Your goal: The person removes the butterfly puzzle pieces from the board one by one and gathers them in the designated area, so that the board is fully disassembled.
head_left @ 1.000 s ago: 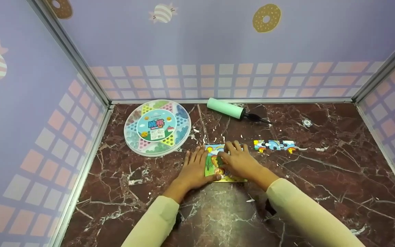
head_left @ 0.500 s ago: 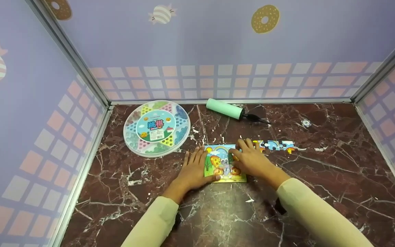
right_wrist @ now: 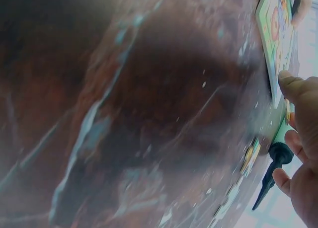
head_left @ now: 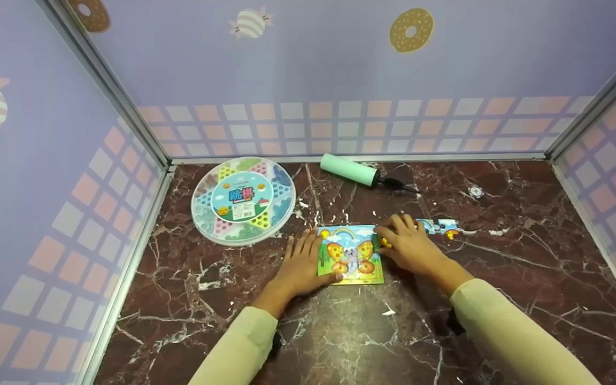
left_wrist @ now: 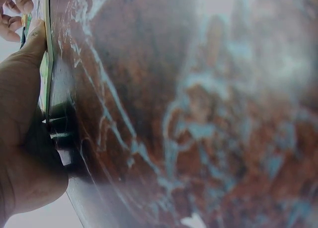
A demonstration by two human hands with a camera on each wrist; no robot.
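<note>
A square picture puzzle board (head_left: 352,251) with a butterfly-winged animal lies on the dark marbled table. My left hand (head_left: 303,267) rests along its left side, fingers straight, thumb (left_wrist: 38,38) over the near edge. At the board's right edge, my right hand (head_left: 412,246) pinches a puzzle piece (head_left: 386,242) with curled fingers; yellow and dark green show, the rest is covered. From the right wrist, the thumb (right_wrist: 293,84) overlaps the board's corner. Beyond that hand lies a row of puzzle pieces (head_left: 447,226), its left part hidden behind the fingers.
A round Chinese checkers set (head_left: 222,230) lies at the back left. A mint-green hand pump (head_left: 349,169) with a black nozzle sits by the back wall. Farther right is a small round chip (head_left: 476,191). Patterned walls enclose the table on three sides.
The right hand has moved right across the board to its right edge, carrying the puzzle piece and uncovering the picture. It now covers part of the row of pieces. The left hand stays still.
</note>
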